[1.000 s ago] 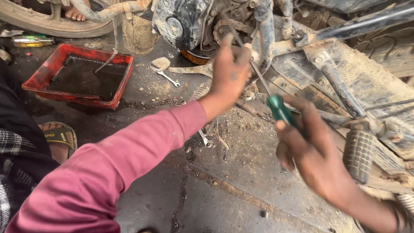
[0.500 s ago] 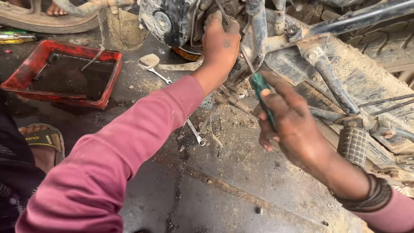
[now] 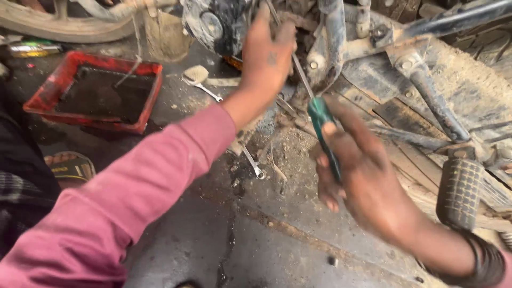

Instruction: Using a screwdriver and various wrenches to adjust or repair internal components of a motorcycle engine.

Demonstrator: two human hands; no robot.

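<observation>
Red tray: a shallow red plastic tray of dark oily liquid sits on the grimy concrete floor at far left, with a thin rod resting in it.

Spanners: a dusty metal spanner lies just beside the tray; a second small steel spanner lies on the floor below the pink sleeve.

Left hand: reaching from the pink sleeve, it presses against the greasy underside of the motorcycle engine; the fingers curl into the machinery, but whether they clamp on a part cannot be told.

Screwdriver: a long steel-shafted screwdriver with a green handle slants up toward the engine, its tip lost among frame parts near the left hand.

Right hand: closed around the green handle, a dark band on the wrist; the two hands are apart, joined only by the tool's line.

Footpeg: a ribbed black rubber footpeg stands at right, beside the muddy frame tubes.

Doing it well: my judgement is that the blade should sit square in its slot, the left hand steadying the part, and pressure should run straight along the shaft so the tip does not slip on the grease.
</observation>
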